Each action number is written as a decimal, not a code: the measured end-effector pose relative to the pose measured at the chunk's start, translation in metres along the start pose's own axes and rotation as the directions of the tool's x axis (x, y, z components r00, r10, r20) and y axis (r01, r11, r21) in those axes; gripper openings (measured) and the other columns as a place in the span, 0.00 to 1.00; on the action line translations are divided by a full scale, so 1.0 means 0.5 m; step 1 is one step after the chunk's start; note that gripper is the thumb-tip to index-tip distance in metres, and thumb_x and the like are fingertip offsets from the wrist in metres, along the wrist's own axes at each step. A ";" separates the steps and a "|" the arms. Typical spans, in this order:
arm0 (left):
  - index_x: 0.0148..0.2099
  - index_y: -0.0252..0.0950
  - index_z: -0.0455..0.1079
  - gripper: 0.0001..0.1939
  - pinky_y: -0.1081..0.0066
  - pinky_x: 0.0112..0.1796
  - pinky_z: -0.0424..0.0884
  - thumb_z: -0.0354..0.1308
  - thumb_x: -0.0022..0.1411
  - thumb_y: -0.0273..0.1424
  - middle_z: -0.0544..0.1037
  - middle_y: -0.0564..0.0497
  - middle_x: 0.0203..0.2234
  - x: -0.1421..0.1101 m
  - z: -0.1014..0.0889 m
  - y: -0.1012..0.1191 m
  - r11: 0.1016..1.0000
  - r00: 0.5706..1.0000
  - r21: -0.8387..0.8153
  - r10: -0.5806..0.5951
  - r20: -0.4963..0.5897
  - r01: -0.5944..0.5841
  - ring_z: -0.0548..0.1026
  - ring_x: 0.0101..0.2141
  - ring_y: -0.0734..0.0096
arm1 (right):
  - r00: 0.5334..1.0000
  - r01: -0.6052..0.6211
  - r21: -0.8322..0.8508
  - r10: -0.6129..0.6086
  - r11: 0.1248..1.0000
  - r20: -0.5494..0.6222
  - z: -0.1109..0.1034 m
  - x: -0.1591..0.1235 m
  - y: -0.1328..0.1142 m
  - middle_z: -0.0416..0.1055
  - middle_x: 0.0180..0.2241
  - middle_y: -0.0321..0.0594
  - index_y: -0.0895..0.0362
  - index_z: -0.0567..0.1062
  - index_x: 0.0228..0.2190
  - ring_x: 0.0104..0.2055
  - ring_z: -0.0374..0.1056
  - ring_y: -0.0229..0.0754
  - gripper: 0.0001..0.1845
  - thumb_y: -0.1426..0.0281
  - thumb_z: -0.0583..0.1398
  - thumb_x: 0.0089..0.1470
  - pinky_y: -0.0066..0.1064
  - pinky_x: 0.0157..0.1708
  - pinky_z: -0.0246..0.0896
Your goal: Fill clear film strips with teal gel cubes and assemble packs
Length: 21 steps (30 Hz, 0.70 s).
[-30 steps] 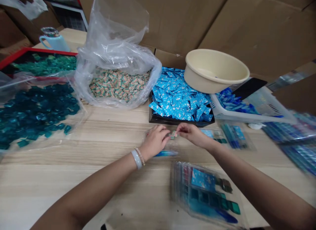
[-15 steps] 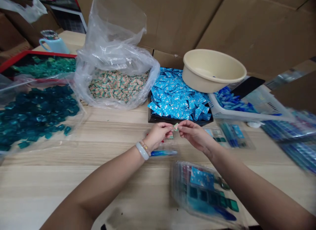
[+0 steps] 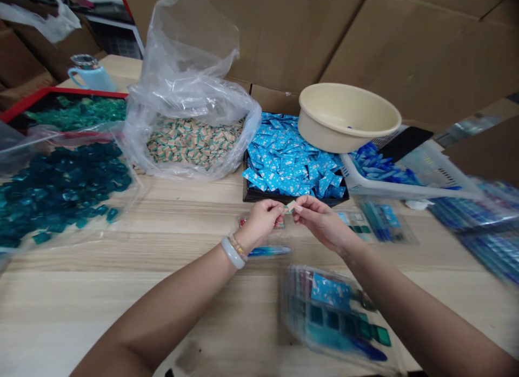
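My left hand (image 3: 261, 221) and my right hand (image 3: 322, 223) meet above the table, each pinching a small beige-and-green square (image 3: 291, 206) between fingertips. Beneath them lies what looks like a clear plastic tray, partly covered by my left hand, with a blue pen (image 3: 270, 251) at its near side. Something red shows beside my left fingers, too small to name. Closer to me sits a stack of clear plastic cases (image 3: 328, 331) holding blue packets, dark teal squares and blue pens; it is blurred.
Behind my hands stand a bag of beige-and-green squares (image 3: 194, 142), a black tray (image 3: 259, 196) of blue packets (image 3: 292, 155), a cream basin (image 3: 344, 142) and a white basket (image 3: 438, 174) with blue pieces. Teal squares (image 3: 65, 177) lie left; more filled packs (image 3: 482, 226) lie right.
A second ago my hands were lower and slightly apart over the tray. They have come up together, and both now grip the beige-and-green square, which has tilted slightly.
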<state>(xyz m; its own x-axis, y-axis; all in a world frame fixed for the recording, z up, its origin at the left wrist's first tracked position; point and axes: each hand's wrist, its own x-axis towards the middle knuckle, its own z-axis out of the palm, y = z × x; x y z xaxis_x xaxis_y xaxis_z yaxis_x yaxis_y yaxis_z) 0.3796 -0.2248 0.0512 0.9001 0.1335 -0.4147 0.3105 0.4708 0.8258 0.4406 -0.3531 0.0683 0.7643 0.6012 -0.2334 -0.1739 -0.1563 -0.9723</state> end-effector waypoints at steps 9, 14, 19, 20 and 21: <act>0.26 0.29 0.67 0.07 0.81 0.21 0.61 0.50 0.54 0.22 0.69 0.54 0.16 -0.006 -0.011 0.016 0.996 0.997 0.071 -0.050 0.058 0.046 0.65 0.16 0.85 | 0.977 0.189 -0.485 -0.111 0.854 0.184 -0.014 0.029 -0.028 0.63 0.20 0.32 0.56 0.69 0.22 0.24 0.58 0.34 0.05 0.68 0.58 0.42 0.27 0.25 0.52; 0.26 0.29 0.66 0.07 0.81 0.22 0.62 0.50 0.55 0.22 0.70 0.53 0.18 -0.006 -0.015 0.010 0.998 0.997 0.048 -0.033 0.072 0.030 0.66 0.17 0.84 | 0.965 0.246 -0.590 -0.139 0.769 0.221 -0.013 0.031 -0.019 0.63 0.21 0.33 0.57 0.67 0.23 0.24 0.57 0.34 0.04 0.69 0.55 0.45 0.26 0.24 0.51; 0.26 0.30 0.64 0.08 0.81 0.20 0.60 0.48 0.56 0.23 0.68 0.54 0.15 -0.004 -0.015 0.002 0.998 0.997 0.010 -0.063 0.042 0.063 0.66 0.16 0.83 | 0.942 0.329 -0.690 -0.179 0.645 0.283 -0.003 0.014 -0.022 0.63 0.24 0.35 0.57 0.64 0.26 0.26 0.58 0.35 0.02 0.71 0.54 0.48 0.26 0.25 0.53; 0.26 0.30 0.64 0.08 0.81 0.19 0.60 0.47 0.56 0.23 0.68 0.54 0.15 -0.003 -0.016 0.000 0.998 0.997 0.001 -0.066 0.047 0.066 0.65 0.16 0.83 | 0.933 0.358 -0.726 -0.195 0.587 0.302 0.000 0.009 -0.024 0.62 0.24 0.36 0.57 0.64 0.26 0.26 0.58 0.35 0.01 0.72 0.53 0.48 0.27 0.26 0.53; 0.26 0.30 0.63 0.08 0.81 0.19 0.60 0.47 0.56 0.23 0.68 0.55 0.15 -0.003 -0.017 -0.003 0.998 0.996 -0.007 -0.066 0.052 0.066 0.65 0.16 0.83 | 0.922 0.388 -0.761 -0.208 0.520 0.328 0.002 0.005 -0.025 0.62 0.25 0.36 0.57 0.63 0.25 0.27 0.58 0.35 0.02 0.73 0.52 0.49 0.27 0.27 0.53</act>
<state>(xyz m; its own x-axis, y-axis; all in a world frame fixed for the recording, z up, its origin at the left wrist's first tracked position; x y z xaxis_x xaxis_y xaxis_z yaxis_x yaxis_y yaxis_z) 0.3753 -0.2184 0.0471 0.8924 0.0568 -0.4477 0.3675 0.4845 0.7939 0.4441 -0.3487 0.0798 0.5369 0.8435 -0.0181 0.6787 -0.4446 -0.5845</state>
